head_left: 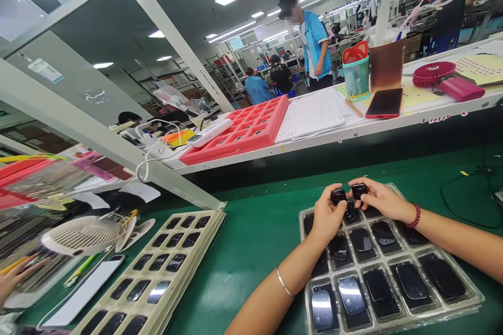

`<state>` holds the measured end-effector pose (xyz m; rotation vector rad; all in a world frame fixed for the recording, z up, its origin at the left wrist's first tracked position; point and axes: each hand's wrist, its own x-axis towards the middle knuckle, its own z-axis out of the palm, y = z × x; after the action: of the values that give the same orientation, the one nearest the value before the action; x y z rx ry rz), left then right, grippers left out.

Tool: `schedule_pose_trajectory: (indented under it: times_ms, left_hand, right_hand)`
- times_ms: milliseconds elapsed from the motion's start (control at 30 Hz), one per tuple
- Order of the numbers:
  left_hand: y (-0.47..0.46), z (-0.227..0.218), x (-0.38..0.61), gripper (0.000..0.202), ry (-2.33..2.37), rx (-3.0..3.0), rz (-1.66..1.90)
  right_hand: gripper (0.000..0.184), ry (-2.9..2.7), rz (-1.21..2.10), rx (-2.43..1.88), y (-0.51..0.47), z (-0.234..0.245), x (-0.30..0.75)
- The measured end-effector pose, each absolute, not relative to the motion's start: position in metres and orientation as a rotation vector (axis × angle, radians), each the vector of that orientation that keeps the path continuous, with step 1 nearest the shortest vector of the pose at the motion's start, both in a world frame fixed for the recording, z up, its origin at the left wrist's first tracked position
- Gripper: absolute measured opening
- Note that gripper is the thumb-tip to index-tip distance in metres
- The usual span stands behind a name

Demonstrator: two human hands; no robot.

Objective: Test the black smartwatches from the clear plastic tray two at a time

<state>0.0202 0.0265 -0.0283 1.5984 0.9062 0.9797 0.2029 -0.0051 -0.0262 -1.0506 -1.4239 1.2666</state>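
Observation:
My left hand (325,217) pinches a small glossy black part (338,196) between thumb and fingers. My right hand (378,200), with a red bead bracelet at the wrist, grips a second small black part (359,190) right beside it. Both hands hover over the far end of a clear plastic tray (473,299) on the green belt. The tray's pockets hold several more black glossy parts (411,281).
A beige tray (184,272) of similar black parts lies to the left, next to a white fan (82,235) and a white phone (84,293). A raised shelf behind carries a red foam tray (243,133), papers (312,115), a red phone (385,102). People stand farther off.

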Motion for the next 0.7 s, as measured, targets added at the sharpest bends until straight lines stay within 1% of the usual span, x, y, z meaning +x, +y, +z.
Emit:
schedule_pose_trajectory:
  times_ms: [100,300,700]
  left_hand:
    - [0.0265,-0.028,0.0193,0.033,0.916,1.596,0.999]
    - [0.0259,-0.0254,0.0195,0.033,0.878,1.563,1.018]
    - [0.0246,-0.0265,0.0199,0.038,0.855,1.57,1.003]
  right_hand:
    - [0.038,-1.451,1.268,-1.047,-0.0057,-0.0267,0.203]
    - [0.036,-1.469,1.276,-1.021,-0.0069,-0.0272,0.2028]
    - [0.035,-1.456,1.256,-1.044,-0.0064,-0.0271,0.2032]
